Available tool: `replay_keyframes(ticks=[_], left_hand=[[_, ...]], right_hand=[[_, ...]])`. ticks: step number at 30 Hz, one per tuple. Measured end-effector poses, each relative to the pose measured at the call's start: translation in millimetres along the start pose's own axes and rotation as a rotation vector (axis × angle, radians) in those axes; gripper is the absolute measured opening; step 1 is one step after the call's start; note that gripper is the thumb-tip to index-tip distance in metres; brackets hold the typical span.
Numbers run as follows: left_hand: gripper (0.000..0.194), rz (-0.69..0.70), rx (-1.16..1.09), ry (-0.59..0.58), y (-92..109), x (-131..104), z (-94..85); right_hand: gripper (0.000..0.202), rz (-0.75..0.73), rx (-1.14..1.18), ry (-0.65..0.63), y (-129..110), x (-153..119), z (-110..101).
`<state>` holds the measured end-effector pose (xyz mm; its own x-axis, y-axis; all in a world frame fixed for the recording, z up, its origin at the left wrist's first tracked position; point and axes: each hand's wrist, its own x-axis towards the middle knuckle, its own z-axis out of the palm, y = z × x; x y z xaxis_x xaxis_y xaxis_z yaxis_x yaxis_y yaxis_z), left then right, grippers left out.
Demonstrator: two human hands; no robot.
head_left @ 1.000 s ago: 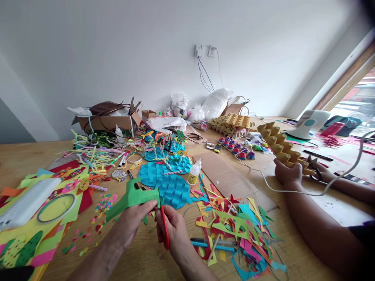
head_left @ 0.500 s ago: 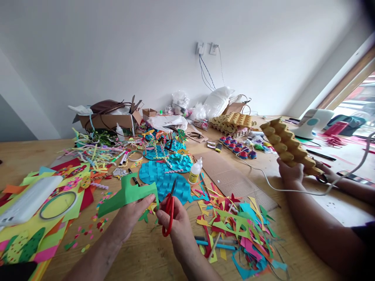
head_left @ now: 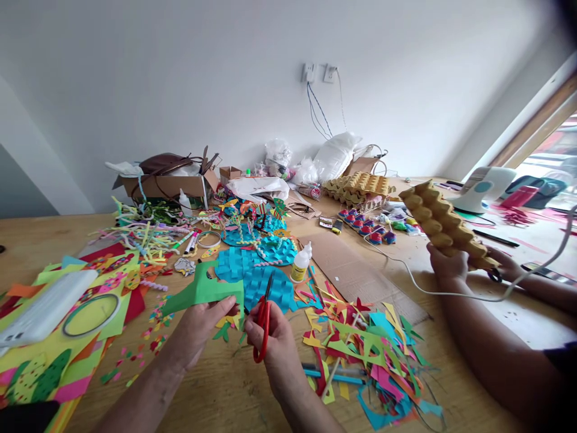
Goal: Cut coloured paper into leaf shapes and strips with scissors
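While green paper (head_left: 205, 293) is pinched by the left hand (head_left: 199, 329), lower centre, red scissors (head_left: 264, 322) are gripped tips-up by the right hand (head_left: 279, 338), probably just to clear it.

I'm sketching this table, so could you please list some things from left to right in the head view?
Colored paper stack, held green paper, red scissors, front glue bottle, red-and-blue cups, tilted egg tray.

The left hand (head_left: 204, 325) pinches green paper (head_left: 207, 293); the right hand (head_left: 280, 344) grips red-handled scissors (head_left: 264, 328), a glue bottle (head_left: 300, 264) standing beyond it.
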<state>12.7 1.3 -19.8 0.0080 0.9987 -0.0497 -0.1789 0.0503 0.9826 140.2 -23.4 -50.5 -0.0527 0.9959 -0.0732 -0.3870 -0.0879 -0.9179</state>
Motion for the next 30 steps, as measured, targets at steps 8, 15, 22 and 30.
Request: replay_keyframes(ticks=[8,15,22,30], left_hand=[[0.017,0.015,-0.181,0.198,2.6,8.0,-9.1],[0.015,0.062,-0.148,0.196,-4.4,10.7,-9.0],[0.016,0.064,-0.113,0.130,-5.3,3.7,-4.1],[0.012,0.049,-0.108,0.060,-7.8,1.7,1.3]], right_hand=[[0.030,-0.044,-0.206,-0.159,0.3,-16.9,5.8],[0.031,0.050,-0.253,-0.256,3.7,-19.2,11.0],[0.037,0.088,-0.232,-0.257,4.0,-16.5,8.8],[0.043,0.106,-0.217,-0.219,4.0,-13.0,9.4]])
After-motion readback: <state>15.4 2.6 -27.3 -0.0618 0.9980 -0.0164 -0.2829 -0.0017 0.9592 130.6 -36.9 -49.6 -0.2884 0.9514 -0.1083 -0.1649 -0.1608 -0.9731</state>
